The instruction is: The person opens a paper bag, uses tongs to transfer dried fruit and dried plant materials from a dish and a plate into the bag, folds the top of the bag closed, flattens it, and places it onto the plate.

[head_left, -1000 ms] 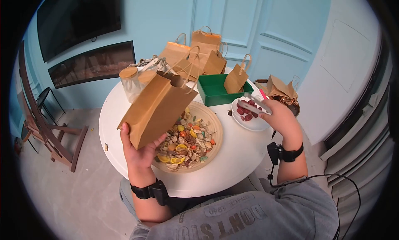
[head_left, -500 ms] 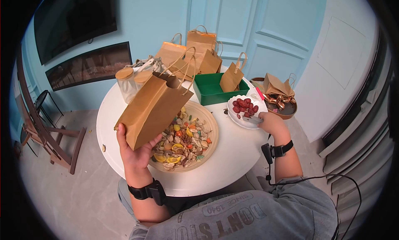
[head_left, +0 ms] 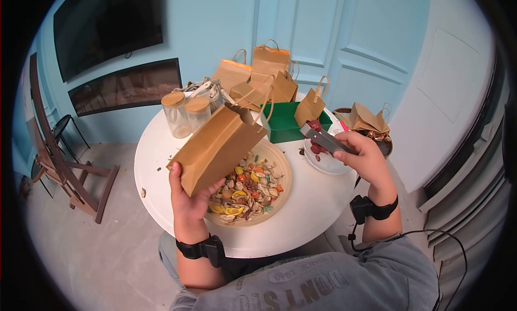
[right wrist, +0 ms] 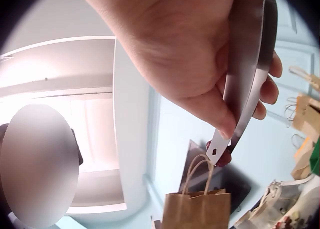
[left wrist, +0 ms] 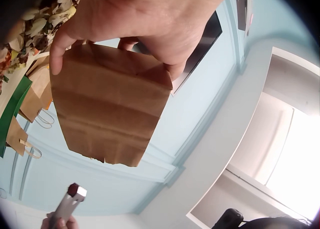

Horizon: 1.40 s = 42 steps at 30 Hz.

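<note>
The left hand grips the bottom of a brown paper bag, which tilts with its handles toward the upper right, above the wooden tray of dried petals and slices. In the left wrist view, fingers wrap the base of the bag. The right hand holds metal tongs closed on red dates, lifted over the white dish. More dates lie in the dish. In the right wrist view, thumb and fingers squeeze the tongs, with dark red fruit at their tips.
A green box holding a small paper bag stands behind the dish. More paper bags stand at the back of the white table. Lidded jars are at the back left, and a round container is on the right.
The right hand first lowered the tongs into the dish, then raised them with dates between the tips. The left hand still holds the bag at a similar tilt.
</note>
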{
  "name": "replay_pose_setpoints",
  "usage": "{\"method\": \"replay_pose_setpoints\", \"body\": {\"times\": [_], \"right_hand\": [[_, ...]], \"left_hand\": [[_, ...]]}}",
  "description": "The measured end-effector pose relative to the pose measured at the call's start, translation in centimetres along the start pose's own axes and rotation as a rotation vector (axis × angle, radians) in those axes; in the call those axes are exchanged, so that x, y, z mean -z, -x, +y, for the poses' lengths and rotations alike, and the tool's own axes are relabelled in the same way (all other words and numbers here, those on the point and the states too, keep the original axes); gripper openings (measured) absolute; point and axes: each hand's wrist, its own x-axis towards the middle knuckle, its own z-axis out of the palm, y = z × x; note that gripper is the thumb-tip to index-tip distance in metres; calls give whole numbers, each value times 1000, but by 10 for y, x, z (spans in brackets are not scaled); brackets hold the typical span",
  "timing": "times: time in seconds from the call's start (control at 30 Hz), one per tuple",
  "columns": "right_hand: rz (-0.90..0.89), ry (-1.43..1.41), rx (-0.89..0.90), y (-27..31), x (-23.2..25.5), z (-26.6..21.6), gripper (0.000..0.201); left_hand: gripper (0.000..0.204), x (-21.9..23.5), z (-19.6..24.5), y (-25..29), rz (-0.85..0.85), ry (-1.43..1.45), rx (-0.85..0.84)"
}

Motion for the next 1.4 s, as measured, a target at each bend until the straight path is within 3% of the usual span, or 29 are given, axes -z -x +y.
{"method": "replay_pose_setpoints", "body": {"times": [0.13, 0.2, 0.33, 0.5, 0.63, 0.7, 0.73, 0.77, 0.87, 1.03, 1.2, 1.4], "right_hand": [[-43, -68, 71, -10, -14, -22, 27], [-63, 18, 212, -19, -22, -21, 28], [-57, 189, 181, -23, -38, -42, 30], [-102, 404, 382, -35, -57, -62, 33], [-177, 417, 419, -42, -73, -73, 36], [-115, 385, 535, -46, -78, -72, 43], [-150, 452, 419, -43, -78, -79, 39], [-158, 444, 421, -44, -80, -77, 39], [-98, 407, 513, -43, -87, -70, 39], [-269, 396, 606, -43, -103, -68, 39], [-220, 314, 805, -44, -124, -64, 43], [-343, 342, 701, -51, -126, -48, 44]], "left_hand": [[65, -1, -4, 5, -40, -59, 5], [66, -3, -4, 8, -55, -70, 6], [70, -5, 0, 10, -71, -64, 10], [72, 0, 1, 11, -28, -62, 1], [70, 6, 5, 12, -29, -72, -18], [68, 16, 14, 10, -65, -38, -58], [66, 16, 18, 13, -21, 5, -100], [66, 22, 21, 13, -11, 0, -104], [70, 41, 35, 13, -31, -59, -236], [55, 57, 40, 11, -101, 62, -282], [52, 65, 36, 5, -125, 201, -339], [55, 75, 44, 0, -269, 132, -348]]}}
